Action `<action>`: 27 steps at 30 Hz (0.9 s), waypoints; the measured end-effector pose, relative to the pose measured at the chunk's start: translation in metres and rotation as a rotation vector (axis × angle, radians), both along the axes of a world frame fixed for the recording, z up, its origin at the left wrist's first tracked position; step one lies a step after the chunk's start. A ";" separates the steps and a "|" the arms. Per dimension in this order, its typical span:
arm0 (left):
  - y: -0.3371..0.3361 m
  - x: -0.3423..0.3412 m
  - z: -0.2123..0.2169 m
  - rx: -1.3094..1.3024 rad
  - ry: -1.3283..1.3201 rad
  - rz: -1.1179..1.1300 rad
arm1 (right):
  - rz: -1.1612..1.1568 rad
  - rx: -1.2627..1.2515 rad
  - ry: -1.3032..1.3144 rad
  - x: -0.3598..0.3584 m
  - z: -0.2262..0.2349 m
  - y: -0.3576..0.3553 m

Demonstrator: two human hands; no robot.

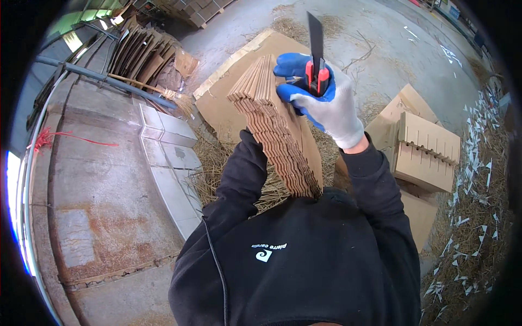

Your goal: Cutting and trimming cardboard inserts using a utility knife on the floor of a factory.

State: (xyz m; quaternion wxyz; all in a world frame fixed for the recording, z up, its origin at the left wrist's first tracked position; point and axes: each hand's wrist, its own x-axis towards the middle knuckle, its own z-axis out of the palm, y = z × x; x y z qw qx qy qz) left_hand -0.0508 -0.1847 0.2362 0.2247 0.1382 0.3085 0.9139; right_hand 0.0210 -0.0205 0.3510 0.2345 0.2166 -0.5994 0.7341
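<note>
A thick stack of notched brown cardboard pieces [280, 141] is held up in front of my chest, its wavy cut edges facing me. My right hand [329, 103], in a white glove with blue-coated fingers, is closed round a utility knife [317, 76] with a red and black grip. The dark blade points up and away from me. My right fingertips are beside the upper right side of the stack; whether they touch it I cannot tell. My left forearm [239, 174], in a black sleeve, reaches behind the stack's left side, and the stack hides that hand and its fingers.
A flat cardboard sheet [228, 108] lies on the floor beyond the stack. To the right sit slotted cardboard pieces [427, 149] on more cardboard. Straw [209, 176] and white scraps [478, 163] litter the floor. At left are a concrete ledge [109, 179] and a broom [176, 96].
</note>
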 end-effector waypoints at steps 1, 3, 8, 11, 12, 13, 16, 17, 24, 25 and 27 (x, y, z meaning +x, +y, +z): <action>-0.002 0.001 0.000 0.004 0.002 0.004 | -0.022 0.012 0.018 0.000 -0.001 -0.001; -0.002 0.002 0.002 0.005 0.012 0.003 | -0.069 0.039 0.068 -0.001 0.000 -0.003; -0.001 -0.001 -0.001 0.023 0.026 -0.004 | 0.007 -0.139 -0.081 0.002 0.002 -0.005; 0.003 -0.005 -0.007 0.050 0.035 -0.013 | -0.002 -0.138 -0.111 -0.002 0.003 -0.001; 0.002 -0.004 -0.008 0.061 0.043 -0.011 | -0.020 -0.109 -0.096 -0.002 0.004 -0.002; 0.000 -0.004 -0.007 0.065 0.048 -0.011 | -0.113 -0.048 -0.051 0.001 0.004 -0.005; -0.003 -0.010 -0.006 0.090 0.071 -0.012 | -0.214 -0.002 0.031 0.024 0.008 -0.019; -0.006 -0.013 -0.004 0.099 0.084 -0.009 | -0.172 -0.054 0.127 0.031 0.008 -0.021; -0.020 -0.047 -0.015 0.328 0.379 -0.252 | -0.205 -0.061 -0.389 0.001 -0.011 0.041; -0.011 -0.043 -0.010 0.268 0.318 -0.138 | -0.146 -0.049 -0.380 0.003 -0.026 0.051; -0.001 -0.019 0.015 0.197 0.210 -0.026 | -0.057 0.026 -0.419 0.020 -0.056 0.057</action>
